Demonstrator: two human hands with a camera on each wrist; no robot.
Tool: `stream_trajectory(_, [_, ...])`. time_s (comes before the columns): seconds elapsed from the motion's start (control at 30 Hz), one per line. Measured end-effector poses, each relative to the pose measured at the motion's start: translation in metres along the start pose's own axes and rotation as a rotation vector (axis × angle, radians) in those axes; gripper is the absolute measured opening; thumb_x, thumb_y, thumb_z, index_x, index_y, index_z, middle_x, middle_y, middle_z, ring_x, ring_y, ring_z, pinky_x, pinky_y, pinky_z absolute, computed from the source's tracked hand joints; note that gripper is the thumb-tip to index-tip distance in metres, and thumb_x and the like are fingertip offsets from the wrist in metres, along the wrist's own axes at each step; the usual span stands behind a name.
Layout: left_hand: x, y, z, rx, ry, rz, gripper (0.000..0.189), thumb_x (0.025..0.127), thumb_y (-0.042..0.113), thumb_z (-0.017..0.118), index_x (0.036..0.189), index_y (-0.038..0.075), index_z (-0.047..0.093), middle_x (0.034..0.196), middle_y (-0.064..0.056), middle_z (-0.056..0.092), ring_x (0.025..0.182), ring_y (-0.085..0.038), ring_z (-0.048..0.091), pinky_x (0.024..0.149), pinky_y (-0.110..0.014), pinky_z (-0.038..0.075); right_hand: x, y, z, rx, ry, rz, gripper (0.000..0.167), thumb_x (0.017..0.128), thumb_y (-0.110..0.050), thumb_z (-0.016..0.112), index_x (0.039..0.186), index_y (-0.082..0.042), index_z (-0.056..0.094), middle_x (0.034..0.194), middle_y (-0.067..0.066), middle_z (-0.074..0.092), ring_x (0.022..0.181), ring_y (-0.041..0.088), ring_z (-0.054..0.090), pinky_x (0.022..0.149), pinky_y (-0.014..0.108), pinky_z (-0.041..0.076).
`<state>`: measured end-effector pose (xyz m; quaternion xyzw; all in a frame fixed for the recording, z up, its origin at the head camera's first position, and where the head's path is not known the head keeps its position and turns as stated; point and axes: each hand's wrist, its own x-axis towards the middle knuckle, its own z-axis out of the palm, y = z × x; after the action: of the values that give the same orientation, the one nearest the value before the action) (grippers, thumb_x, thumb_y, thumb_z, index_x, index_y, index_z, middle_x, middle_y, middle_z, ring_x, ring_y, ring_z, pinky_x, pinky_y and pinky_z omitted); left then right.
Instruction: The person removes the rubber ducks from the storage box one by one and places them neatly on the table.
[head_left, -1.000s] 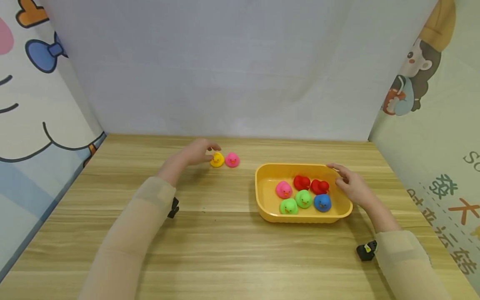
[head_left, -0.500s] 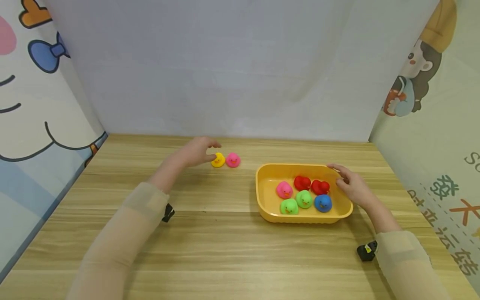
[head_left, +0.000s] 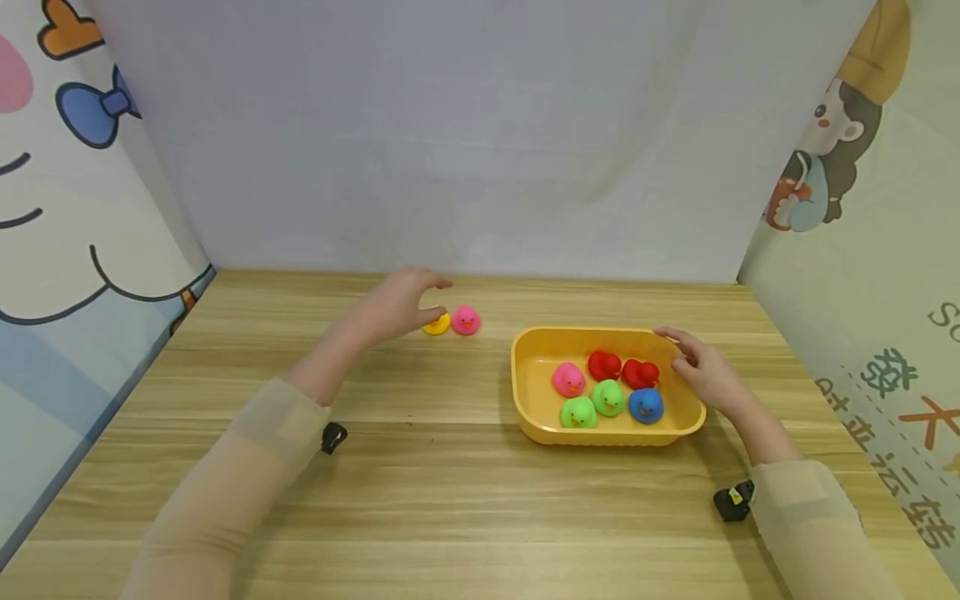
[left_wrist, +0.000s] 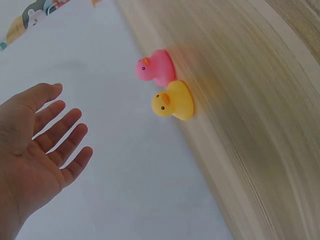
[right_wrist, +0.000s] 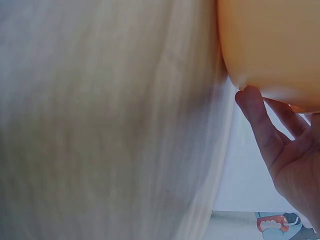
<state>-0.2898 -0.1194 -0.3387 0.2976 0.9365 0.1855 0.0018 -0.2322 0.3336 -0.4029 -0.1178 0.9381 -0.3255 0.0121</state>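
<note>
My left hand (head_left: 401, 304) hovers by two small rubber ducks at the back of the table, fingers apart and holding nothing. The yellow duck (left_wrist: 175, 102) is partly covered by that hand in the head view. Right beside it sits the pink duck (left_wrist: 159, 69). In the left wrist view the left palm shows, fingers loosely spread, apart from both ducks. My right hand (head_left: 703, 375) holds the right end of a yellow plastic basket (head_left: 525, 392), fingers at its far right corner. From the right wrist view, fingertips (right_wrist: 248, 97) touch the basket's outer wall.
Inside the basket lie a pink duck (head_left: 569, 380), a blue duck (head_left: 646, 406), two red ducks (head_left: 603, 366) and two green ducks (head_left: 608, 398). A white cloth (head_left: 480, 142) hangs along the back edge of the wooden table (head_left: 450, 517). Printed cloths hang at both sides.
My left hand has risen slightly and shifted a little right, now covering more of the yellow duck in the head view. Its forearm has swung left. The right hand and basket stay put.
</note>
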Motion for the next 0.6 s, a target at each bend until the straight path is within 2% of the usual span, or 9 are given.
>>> stream_trajectory(0.07, [-0.002,0.006,-0.001,0.004,0.020,0.008,0.047,0.089,0.022,0.065,0.129,0.001,0.054,0.128,-0.014,0.058,0.123,-0.033,0.049,0.106,-0.044,0.037,0.000,0.000,0.000,0.001,-0.002,0.002,0.047,0.093,0.000,0.043,0.139,-0.008,0.043,0.103,0.026,0.058,0.054,0.014,0.034,0.054,0.024,0.038])
stream_trajectory(0.13, [-0.003,0.011,-0.001,0.003,0.043,0.022,0.047,0.089,0.022,0.066,0.129,0.000,0.055,0.127,-0.014,0.059,0.122,-0.033,0.050,0.106,-0.044,0.037,0.000,0.001,0.000,0.003,-0.003,0.001,0.047,0.093,0.000,0.043,0.139,-0.008,0.042,0.110,0.028,0.057,0.055,0.015,0.035,0.055,0.024,0.038])
stream_trajectory(0.2, [-0.005,0.016,0.000,-0.002,0.061,0.029,0.048,0.088,0.024,0.066,0.129,0.002,0.055,0.126,-0.013,0.059,0.121,-0.032,0.050,0.105,-0.044,0.037,0.000,0.001,0.000,0.002,-0.002,0.000,0.047,0.093,0.000,0.043,0.139,-0.008,0.042,0.109,0.028,0.057,0.057,0.015,0.036,0.055,0.024,0.039])
stream_trajectory(0.33, [-0.009,0.026,0.002,-0.031,0.098,0.039,0.048,0.088,0.025,0.067,0.128,0.002,0.055,0.126,-0.014,0.059,0.121,-0.032,0.050,0.105,-0.044,0.038,0.001,0.001,0.001,-0.001,0.000,0.000,0.047,0.092,0.000,0.043,0.139,-0.008,0.043,0.092,0.022,0.057,0.055,0.014,0.034,0.055,0.023,0.038])
stream_trajectory(0.43, [-0.011,0.032,0.004,-0.069,0.120,0.045,0.047,0.089,0.025,0.066,0.128,0.002,0.056,0.127,-0.014,0.059,0.122,-0.031,0.049,0.105,-0.043,0.037,0.001,0.001,0.001,-0.002,0.001,-0.001,0.047,0.092,0.001,0.043,0.139,-0.008,0.043,0.090,0.021,0.056,0.056,0.015,0.035,0.055,0.023,0.038])
stream_trajectory(0.6, [-0.012,0.042,0.011,-0.123,0.146,0.050,0.046,0.088,0.027,0.068,0.127,0.003,0.057,0.127,-0.012,0.059,0.123,-0.029,0.048,0.107,-0.042,0.036,0.001,0.001,0.001,-0.008,0.003,-0.007,0.047,0.092,0.001,0.044,0.139,-0.007,0.043,0.103,0.025,0.057,0.068,0.022,0.045,0.057,0.025,0.039])
